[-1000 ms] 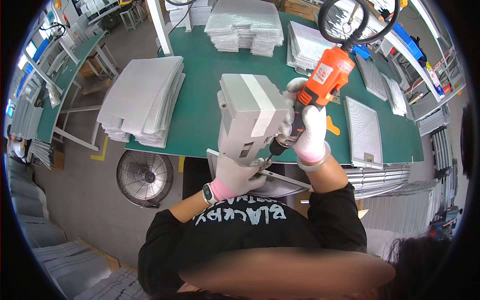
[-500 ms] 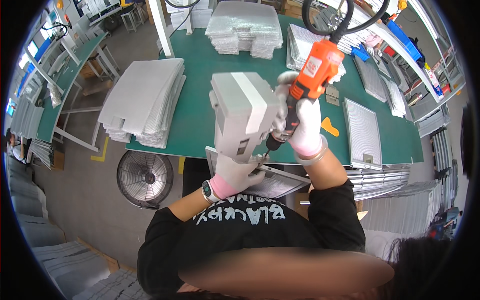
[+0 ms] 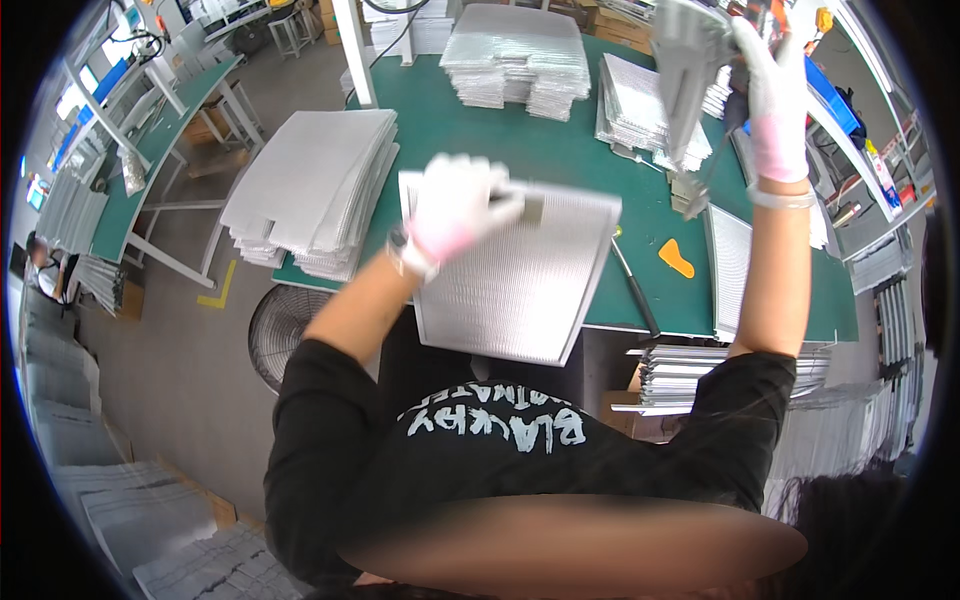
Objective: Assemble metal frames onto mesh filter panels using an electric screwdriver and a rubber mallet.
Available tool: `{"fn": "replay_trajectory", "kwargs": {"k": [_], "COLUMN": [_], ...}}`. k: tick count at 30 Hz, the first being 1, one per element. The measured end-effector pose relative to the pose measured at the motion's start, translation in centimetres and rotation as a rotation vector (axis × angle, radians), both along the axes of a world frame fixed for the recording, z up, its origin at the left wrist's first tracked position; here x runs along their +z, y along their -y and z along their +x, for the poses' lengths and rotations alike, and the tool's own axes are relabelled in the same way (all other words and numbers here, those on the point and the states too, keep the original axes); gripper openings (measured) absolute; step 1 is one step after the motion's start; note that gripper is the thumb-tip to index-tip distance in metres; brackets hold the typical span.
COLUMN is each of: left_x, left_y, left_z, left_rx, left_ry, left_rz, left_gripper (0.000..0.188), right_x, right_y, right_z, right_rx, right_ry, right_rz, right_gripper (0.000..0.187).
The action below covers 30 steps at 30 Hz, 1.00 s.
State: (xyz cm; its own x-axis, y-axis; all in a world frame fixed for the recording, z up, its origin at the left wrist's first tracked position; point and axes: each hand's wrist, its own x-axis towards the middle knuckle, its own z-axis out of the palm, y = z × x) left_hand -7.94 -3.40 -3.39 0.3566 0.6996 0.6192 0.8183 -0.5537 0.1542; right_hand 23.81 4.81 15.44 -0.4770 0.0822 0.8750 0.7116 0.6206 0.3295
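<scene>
Head view: left hand (image 3: 455, 205) looks clamped on the far edge of the framed mesh panel (image 3: 520, 285), which spans the near edge of the green bench (image 3: 430, 130). Up top, right hand (image 3: 775, 95) is at the orange driver (image 3: 765, 15), grey housing (image 3: 690, 70) alongside; blurred, can't tell if it's gripping. Step reads as panel handling, driver off the work. Next move calls for a steady left hold.

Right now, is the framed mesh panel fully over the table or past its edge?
Partly past: the mesh panel extends beyond the front edge of the table, with the left hand at its far edge.
</scene>
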Motion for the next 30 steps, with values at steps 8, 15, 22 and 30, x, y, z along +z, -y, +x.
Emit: {"fn": "replay_trajectory", "kwargs": {"k": [8,15,22,30], "left_x": [4.4,5.6,5.0,-4.5], "left_y": [-9.9,-7.5,6.7,4.9], "left_z": [-3.5,-1.2,7.2,-20.5], "left_rx": [0.309,0.085,-0.386,0.938], "left_ry": [-0.196,-0.165,-0.213,-0.383], "left_rz": [-0.391,-0.073,0.39,-0.134], "left_gripper": [0.044,0.037,0.013,0.076], "right_x": [1.0,-4.2,-14.3,-26.5], "right_y": [-0.6,7.4,15.3,19.7], "right_z": [0.9,-2.6,-0.1,21.4], "right_rx": [0.071,-0.157,0.158,-0.209], "right_ry": [-0.374,0.196,0.261,-1.189], "right_rz": [-0.3,-0.06,-1.331,-1.064], "right_gripper": [0.072,0.065,0.035,0.062]}}
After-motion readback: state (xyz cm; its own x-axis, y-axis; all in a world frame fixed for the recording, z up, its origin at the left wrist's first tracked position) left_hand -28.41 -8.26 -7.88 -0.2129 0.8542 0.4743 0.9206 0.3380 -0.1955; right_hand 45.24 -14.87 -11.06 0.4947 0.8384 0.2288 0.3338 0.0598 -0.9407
